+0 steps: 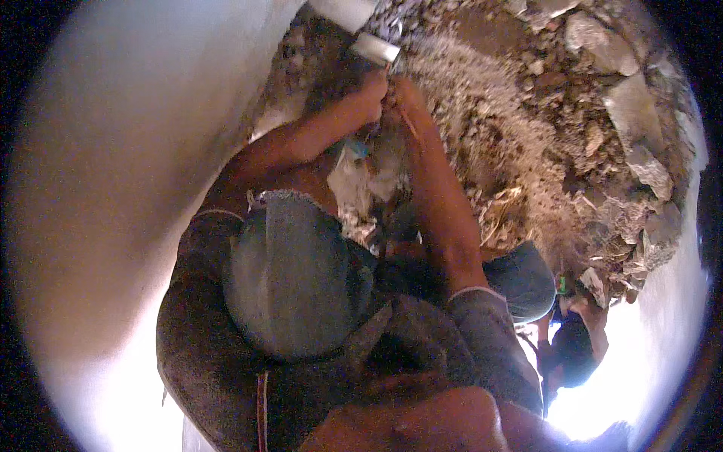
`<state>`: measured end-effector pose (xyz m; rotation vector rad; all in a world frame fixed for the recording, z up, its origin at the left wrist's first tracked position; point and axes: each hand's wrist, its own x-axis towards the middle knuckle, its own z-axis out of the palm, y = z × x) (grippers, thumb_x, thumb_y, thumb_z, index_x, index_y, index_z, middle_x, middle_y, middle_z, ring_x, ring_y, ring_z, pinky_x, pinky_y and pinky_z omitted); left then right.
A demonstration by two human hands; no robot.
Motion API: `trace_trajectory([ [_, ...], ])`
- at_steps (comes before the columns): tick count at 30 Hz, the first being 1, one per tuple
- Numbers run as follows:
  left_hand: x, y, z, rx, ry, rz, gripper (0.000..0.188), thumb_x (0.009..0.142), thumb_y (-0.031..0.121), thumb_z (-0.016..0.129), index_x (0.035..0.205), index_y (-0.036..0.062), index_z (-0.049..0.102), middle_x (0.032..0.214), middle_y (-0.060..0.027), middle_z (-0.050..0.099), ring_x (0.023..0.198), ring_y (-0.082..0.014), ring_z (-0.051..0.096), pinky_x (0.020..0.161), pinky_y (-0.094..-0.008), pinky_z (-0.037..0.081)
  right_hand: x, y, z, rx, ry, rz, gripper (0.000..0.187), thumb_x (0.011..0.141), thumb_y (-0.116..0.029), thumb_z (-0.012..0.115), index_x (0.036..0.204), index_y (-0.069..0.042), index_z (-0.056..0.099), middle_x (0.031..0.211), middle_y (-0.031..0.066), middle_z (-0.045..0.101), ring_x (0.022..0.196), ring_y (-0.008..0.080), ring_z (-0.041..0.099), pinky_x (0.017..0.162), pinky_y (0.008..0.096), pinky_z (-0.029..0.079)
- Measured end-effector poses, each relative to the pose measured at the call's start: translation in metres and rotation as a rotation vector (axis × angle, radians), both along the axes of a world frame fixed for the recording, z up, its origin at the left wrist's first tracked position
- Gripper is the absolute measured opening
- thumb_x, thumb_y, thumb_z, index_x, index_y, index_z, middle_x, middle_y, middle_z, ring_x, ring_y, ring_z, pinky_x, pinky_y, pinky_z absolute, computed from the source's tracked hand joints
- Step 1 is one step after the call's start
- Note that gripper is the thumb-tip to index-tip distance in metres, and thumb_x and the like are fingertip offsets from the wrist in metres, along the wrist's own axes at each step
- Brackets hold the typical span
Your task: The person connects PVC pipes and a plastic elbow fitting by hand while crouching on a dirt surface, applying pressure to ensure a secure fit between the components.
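Observation:
Both my arms reach forward and bring my hands together close to the ground at the top of the view. My left hand [371,89] is closed, its fingers curled inward. Beside it, nearly touching, my right hand [404,93] is closed as well. Between them is something small and thin, too dim to name. Just beyond my fingers lies a short white piece [376,50], like a length of pipe or a block. A larger pale piece [345,12] sits behind it at the upper edge.
A smooth pale wall [128,173] rises along the left. Loose soil and rubble [512,128] cover the ground, with large broken slabs [633,113] at the right. My bent knee [290,275] stands below my left arm. At lower right, a dark shape [576,350] is unclear.

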<state>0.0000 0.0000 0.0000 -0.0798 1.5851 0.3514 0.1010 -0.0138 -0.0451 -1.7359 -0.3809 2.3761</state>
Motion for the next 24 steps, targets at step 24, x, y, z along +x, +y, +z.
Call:
trace_trajectory([
  [24,0.016,-0.015,0.02,0.204,-0.516,-0.097,0.036,0.089,0.035,0.049,0.114,0.0091,0.047,0.104,-0.0047,0.057,0.091,-0.022,0.057,0.086,-0.0424,0.044,0.06,0.076,0.09,1.028,-0.349,1.48,0.022,0.076,-0.021,0.059,0.09,-0.005,0.065,0.081,0.0167,0.066,0.075,0.0338,0.065,0.066,0.0435,0.053],
])
